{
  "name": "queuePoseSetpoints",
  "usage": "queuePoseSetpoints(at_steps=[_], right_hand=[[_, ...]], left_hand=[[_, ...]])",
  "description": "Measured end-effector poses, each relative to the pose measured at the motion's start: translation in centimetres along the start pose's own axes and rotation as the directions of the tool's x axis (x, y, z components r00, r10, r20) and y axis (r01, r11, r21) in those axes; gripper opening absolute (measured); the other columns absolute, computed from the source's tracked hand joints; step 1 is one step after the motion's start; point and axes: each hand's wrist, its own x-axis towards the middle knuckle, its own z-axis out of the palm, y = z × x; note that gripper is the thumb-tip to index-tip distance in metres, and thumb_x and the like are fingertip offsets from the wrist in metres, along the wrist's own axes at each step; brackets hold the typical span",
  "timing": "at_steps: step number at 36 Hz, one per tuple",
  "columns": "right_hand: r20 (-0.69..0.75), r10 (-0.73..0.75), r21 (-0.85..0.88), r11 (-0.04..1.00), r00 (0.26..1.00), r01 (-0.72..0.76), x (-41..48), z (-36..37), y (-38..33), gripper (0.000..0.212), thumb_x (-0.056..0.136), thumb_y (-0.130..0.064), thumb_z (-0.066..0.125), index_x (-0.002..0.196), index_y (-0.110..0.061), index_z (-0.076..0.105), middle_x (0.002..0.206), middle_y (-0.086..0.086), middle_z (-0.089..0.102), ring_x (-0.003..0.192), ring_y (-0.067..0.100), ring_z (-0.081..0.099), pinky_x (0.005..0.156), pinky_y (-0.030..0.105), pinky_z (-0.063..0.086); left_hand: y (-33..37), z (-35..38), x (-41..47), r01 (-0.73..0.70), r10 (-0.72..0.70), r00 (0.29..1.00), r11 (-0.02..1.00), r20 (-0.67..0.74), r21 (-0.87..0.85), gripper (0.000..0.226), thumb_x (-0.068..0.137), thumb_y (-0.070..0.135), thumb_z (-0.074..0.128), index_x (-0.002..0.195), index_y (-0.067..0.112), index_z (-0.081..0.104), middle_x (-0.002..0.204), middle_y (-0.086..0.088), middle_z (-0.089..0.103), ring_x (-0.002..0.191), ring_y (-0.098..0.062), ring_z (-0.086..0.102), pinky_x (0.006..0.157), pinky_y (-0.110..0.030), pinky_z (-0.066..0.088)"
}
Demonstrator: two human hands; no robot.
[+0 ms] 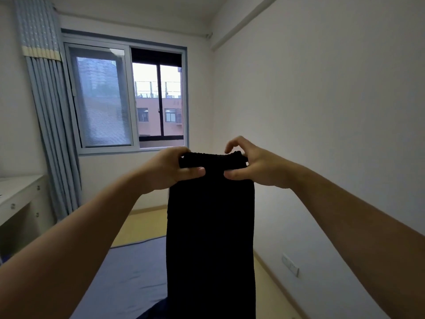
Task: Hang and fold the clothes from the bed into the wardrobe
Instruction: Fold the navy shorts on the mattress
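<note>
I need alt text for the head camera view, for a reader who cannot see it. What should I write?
The left hand and right hand hold up a black garment by its ribbed top edge; it hangs straight down above a blue bed. Behind are a window, a blue curtain and a white desk.

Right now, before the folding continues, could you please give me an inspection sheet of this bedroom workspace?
Surface: bed with plain blue sheet, low in view, below the held garment.
Job's things: long black ribbed knitted garment, held up by its top edge, hanging straight down.
Clutter: dark blue cloth on the bed at the bottom edge.
Grip: left hand grips the top left corner; right hand pinches the top right corner, forefinger lifted.
Cables: nothing seen.
Surroundings: sliding window, pale blue pleated curtain, white desk with drawers, white wall socket.
</note>
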Motion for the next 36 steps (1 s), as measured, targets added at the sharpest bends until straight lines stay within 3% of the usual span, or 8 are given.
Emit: queuePoseSetpoints(at_steps=[3, 8, 13, 16, 19, 22, 30, 36], right_hand=[[0.084, 0.124, 0.0, 0.992, 0.989, -0.125, 0.6, -2.1, 0.4, 0.051, 0.082, -0.014, 0.078, 0.126, -0.026, 0.055, 0.109, 0.013, 0.067, 0.088, 0.024, 0.072, 0.069, 0.031, 0.058], [0.198, 0.331, -0.321, 0.911, 0.922, -0.258, 2.9, -4.2, 2.2, 0.023, 0.073, -0.022, 0.08, 0.095, -0.019, 0.076, 0.085, 0.001, 0.074, 0.075, 0.015, 0.066, 0.054, 0.025, 0.047], [0.16, 0.486, -0.335, 0.845, 0.859, -0.416, 7.4, -4.4, 7.1, 0.025, 0.083, -0.006, 0.075, 0.106, -0.009, 0.066, 0.1, 0.008, 0.07, 0.079, 0.019, 0.068, 0.055, 0.028, 0.055], [0.086, 0.489, -0.246, 0.855, 0.868, -0.457, 10.0, -3.9, 10.3, 0.022, 0.09, 0.004, 0.064, 0.11, -0.003, 0.058, 0.11, 0.016, 0.061, 0.09, 0.031, 0.068, 0.061, 0.038, 0.062], [-0.097, 0.404, -0.248, 0.875, 0.909, -0.416, 12.4, -3.7, 13.2, 0.02, 0.091, 0.003, 0.056, 0.11, -0.002, 0.053, 0.113, 0.018, 0.055, 0.094, 0.036, 0.063, 0.064, 0.044, 0.062], [-0.254, 0.206, -0.344, 0.894, 0.945, -0.288, 14.2, -4.2, 15.4, 0.026, 0.089, -0.004, 0.056, 0.11, -0.012, 0.044, 0.109, 0.013, 0.056, 0.079, 0.019, 0.052, 0.056, 0.026, 0.042], [-0.441, -0.237, -0.371, 0.926, 0.866, 0.065, 14.9, -5.3, 17.9, 0.026, 0.087, 0.0, 0.054, 0.105, -0.015, 0.044, 0.095, 0.006, 0.054, 0.081, 0.022, 0.052, 0.067, 0.028, 0.043], [-0.408, -0.403, -0.439, 0.873, 0.819, 0.211, 12.4, -5.2, 20.1, 0.023, 0.089, -0.006, 0.061, 0.109, -0.008, 0.05, 0.095, 0.012, 0.059, 0.079, 0.027, 0.055, 0.067, 0.033, 0.049]], left_hand=[[0.1, 0.3, 1.2, 0.048, -0.018, 0.984, 0.984, 0.176, -0.17, 0.073, 0.056, 0.048, 0.092, 0.096, -0.002, 0.058, 0.083, -0.013, 0.048, 0.079, -0.029, 0.046, 0.069, -0.041, 0.036], [-0.8, 1.4, 4.3, 0.305, -0.235, 0.844, 0.95, 0.481, -0.071, 0.082, 0.051, 0.045, 0.095, 0.107, -0.006, 0.064, 0.089, -0.009, 0.066, 0.085, -0.021, 0.065, 0.073, -0.027, 0.053], [-4.5, 4.4, 9.7, 0.376, -0.424, 0.871, 0.901, 0.248, 0.217, 0.027, 0.079, 0.015, 0.082, 0.102, 0.015, 0.069, 0.099, -0.005, 0.07, 0.097, -0.027, 0.067, 0.081, -0.031, 0.056], [-7.1, 6.5, 13.2, 0.394, -0.445, 0.894, 0.829, 0.043, 0.397, 0.026, 0.083, 0.018, 0.079, 0.106, 0.014, 0.067, 0.101, -0.005, 0.066, 0.096, -0.025, 0.063, 0.082, -0.035, 0.053], [-9.1, 8.3, 16.0, 0.48, -0.463, 0.877, 0.84, -0.129, 0.251, 0.028, 0.088, 0.014, 0.073, 0.114, 0.011, 0.062, 0.096, -0.008, 0.062, 0.085, -0.026, 0.063, 0.079, -0.044, 0.059], [-10.2, 9.1, 18.1, 0.484, -0.454, 0.84, 0.874, -0.296, 0.035, 0.023, 0.091, 0.008, 0.068, 0.11, 0.017, 0.058, 0.096, -0.008, 0.059, 0.084, -0.027, 0.064, 0.065, -0.044, 0.063], [-10.3, 8.8, 19.7, 0.276, -0.164, 0.815, 0.953, -0.555, 0.124, 0.028, 0.088, 0.014, 0.072, 0.1, 0.036, 0.059, 0.094, 0.016, 0.058, 0.092, -0.013, 0.062, 0.077, -0.027, 0.054], [-10.1, 11.3, 17.6, 0.228, -0.146, 0.816, 0.97, -0.559, 0.08, 0.028, 0.086, 0.014, 0.075, 0.105, 0.03, 0.062, 0.104, 0.007, 0.065, 0.097, -0.016, 0.066, 0.085, -0.034, 0.058]])
